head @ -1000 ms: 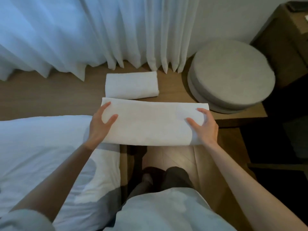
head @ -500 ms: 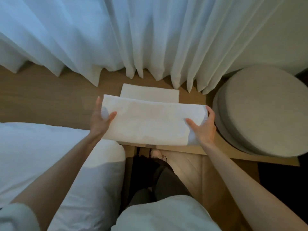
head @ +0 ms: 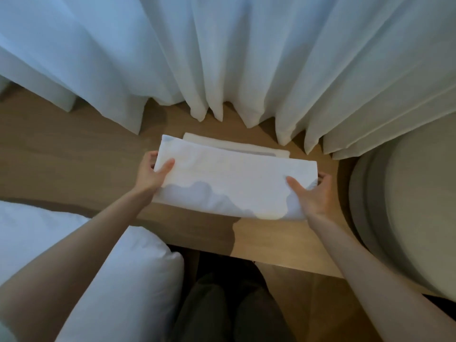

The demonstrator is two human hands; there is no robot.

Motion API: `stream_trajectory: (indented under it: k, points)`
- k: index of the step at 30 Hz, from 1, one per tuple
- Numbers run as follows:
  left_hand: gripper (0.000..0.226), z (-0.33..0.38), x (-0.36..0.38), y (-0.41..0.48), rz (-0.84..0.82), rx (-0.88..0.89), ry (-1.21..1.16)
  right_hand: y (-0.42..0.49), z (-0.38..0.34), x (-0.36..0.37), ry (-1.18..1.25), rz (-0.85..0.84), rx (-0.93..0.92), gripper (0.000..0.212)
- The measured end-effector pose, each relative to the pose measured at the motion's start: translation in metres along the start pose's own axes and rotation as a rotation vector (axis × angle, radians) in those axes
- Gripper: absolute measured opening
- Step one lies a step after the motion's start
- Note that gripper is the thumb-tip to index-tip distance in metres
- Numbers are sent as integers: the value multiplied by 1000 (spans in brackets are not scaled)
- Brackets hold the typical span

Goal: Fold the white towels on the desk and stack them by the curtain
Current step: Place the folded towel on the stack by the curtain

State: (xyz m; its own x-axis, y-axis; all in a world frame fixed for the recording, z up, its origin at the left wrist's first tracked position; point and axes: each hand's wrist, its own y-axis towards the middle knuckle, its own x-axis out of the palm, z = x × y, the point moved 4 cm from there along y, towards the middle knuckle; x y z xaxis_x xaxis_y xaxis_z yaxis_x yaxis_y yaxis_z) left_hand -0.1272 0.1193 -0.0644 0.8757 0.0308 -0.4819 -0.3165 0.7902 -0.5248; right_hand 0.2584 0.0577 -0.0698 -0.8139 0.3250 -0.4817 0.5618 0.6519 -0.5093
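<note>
Two ends of the long folded white cloth towel [head: 229,183] are pinched: left hand [head: 150,174] at 9 o'clock, right hand [head: 314,195] at 3 o'clock. It is held over the brown wooden desk [head: 74,169].

Off to the right there's a big round grey cushion [head: 407,218], looks like two stacked layers. A puffy white pillow [head: 111,280] fills the lower left. Dark trousers [head: 222,312] at the bottom, with wood floor [head: 308,304] beside them.
</note>
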Motion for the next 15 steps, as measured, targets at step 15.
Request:
stream_trajectory:
  k: [15]
  points:
    - [50, -79, 80, 158, -12, -26, 145, 135, 67, 95, -9, 17, 15, 50]
